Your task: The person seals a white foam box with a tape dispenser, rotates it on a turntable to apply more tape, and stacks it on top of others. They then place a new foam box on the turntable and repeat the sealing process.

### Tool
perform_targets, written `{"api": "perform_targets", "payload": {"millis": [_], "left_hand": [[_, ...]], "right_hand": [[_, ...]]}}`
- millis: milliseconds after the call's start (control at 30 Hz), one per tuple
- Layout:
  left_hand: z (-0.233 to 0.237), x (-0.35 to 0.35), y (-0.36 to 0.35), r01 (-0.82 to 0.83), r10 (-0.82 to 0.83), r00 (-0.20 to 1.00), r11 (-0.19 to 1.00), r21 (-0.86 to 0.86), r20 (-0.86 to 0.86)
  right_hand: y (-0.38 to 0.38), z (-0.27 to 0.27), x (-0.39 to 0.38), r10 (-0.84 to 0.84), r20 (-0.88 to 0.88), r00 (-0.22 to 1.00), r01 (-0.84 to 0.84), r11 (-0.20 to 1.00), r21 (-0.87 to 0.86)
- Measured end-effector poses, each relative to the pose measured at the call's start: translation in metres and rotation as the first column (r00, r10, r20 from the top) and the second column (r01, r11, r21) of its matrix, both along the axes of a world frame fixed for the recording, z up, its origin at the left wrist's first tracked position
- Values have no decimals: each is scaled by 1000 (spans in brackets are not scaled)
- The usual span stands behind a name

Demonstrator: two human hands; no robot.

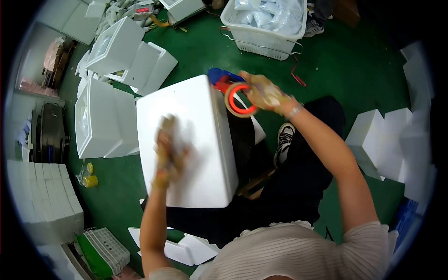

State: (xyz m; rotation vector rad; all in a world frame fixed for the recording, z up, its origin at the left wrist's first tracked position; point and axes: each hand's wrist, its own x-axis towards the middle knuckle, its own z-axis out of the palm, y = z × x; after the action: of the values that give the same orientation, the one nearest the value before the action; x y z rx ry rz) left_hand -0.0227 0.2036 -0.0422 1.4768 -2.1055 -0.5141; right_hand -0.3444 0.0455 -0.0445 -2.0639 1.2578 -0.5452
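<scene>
A white foam box [184, 140] stands in front of me with a broad smooth face turned up. Over that face lies my left hand [170, 151], in a stained glove and blurred by motion, fingers spread and nothing in them. Just past the box's far right corner, my gloved right hand [266, 92] grips a tape dispenser [224, 79] with a blue and red body. Its tape roll [240, 99], with an orange core, faces me.
More foam boxes [105, 119] stand at the left, and stacked white foam pieces [44, 196] lie behind them. A white plastic basket [261, 44] full of bagged items is at the back. Further foam boxes [380, 144] are at the right. A yellow tape roll [90, 181] lies on the green floor.
</scene>
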Motion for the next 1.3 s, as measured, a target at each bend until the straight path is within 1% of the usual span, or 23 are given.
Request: {"api": "perform_targets", "payload": {"millis": [33,67,133,200,267,333,367,400,467,533,600,667,700,733,900,933,1000,1033,1067,1133,1167,1267,1300], "left_hand": [[12,-28,27,82,-144,941,975,206,308],[62,-76,47,167,-286,859,941,295,426],[78,-113,69,205,-346,830,918,338,437],[70,-124,53,134,-214,879,969,209,426],[73,-141,45,79,-164,910,970,229,381],[69,-149,43,21,-91,908,985,173,408],[70,-151,43,3,-76,899,986,169,431],[69,-153,42,-5,-71,897,985,171,436],[71,-156,41,-12,-76,883,983,185,463],[69,-162,40,-31,-52,882,985,168,469],[66,-170,35,-44,-29,880,989,144,473],[62,-177,30,-92,31,853,992,91,521],[62,-182,25,-90,30,838,992,83,544],[59,-185,20,-85,28,837,993,78,546],[49,-199,-14,-26,38,858,999,-30,512],[47,-202,-24,-6,34,869,998,-57,494],[39,-210,-52,-32,94,863,991,-132,496],[36,-213,-68,-53,131,856,984,-168,499],[34,-216,-85,-70,166,851,976,-205,498],[28,-211,-115,-82,198,831,968,-237,519],[26,-206,-129,-100,232,802,961,-259,550],[22,-184,-166,-96,201,778,974,-203,595],[21,-175,-176,-127,185,793,982,-140,580]], "right_hand": [[-21,-4,13,50,16,999,-51,997,51],[-40,-7,27,100,36,994,-103,989,108],[-68,-6,58,197,-72,978,-204,973,-109],[-80,22,82,271,-78,959,-267,961,67],[-97,19,92,299,-105,948,-296,954,47],[-107,16,85,452,-28,891,-445,886,132],[-103,15,71,495,-48,867,-497,868,-22],[-96,14,51,492,-44,869,-493,870,-13],[-65,39,4,490,-74,868,-466,858,216],[-46,14,-35,445,155,882,-468,791,393],[-5,64,-79,459,-88,884,-366,797,481],[12,50,-107,266,133,955,-282,668,689],[26,53,-123,359,53,932,-333,787,519],[35,48,-138,501,-92,860,-478,856,197],[64,38,-181,409,-55,911,-408,912,34],[65,26,-191,407,-52,912,-406,913,31],[67,-6,-207,268,308,913,-325,934,149],[72,32,-196,276,31,961,-278,956,89],[71,28,-193,265,30,964,-267,960,89],[65,16,-190,-79,277,958,-93,825,557],[68,24,-186,-26,277,961,-95,905,415],[55,13,-181,70,379,923,-216,909,358],[52,24,-181,142,158,977,-192,910,367]]}}
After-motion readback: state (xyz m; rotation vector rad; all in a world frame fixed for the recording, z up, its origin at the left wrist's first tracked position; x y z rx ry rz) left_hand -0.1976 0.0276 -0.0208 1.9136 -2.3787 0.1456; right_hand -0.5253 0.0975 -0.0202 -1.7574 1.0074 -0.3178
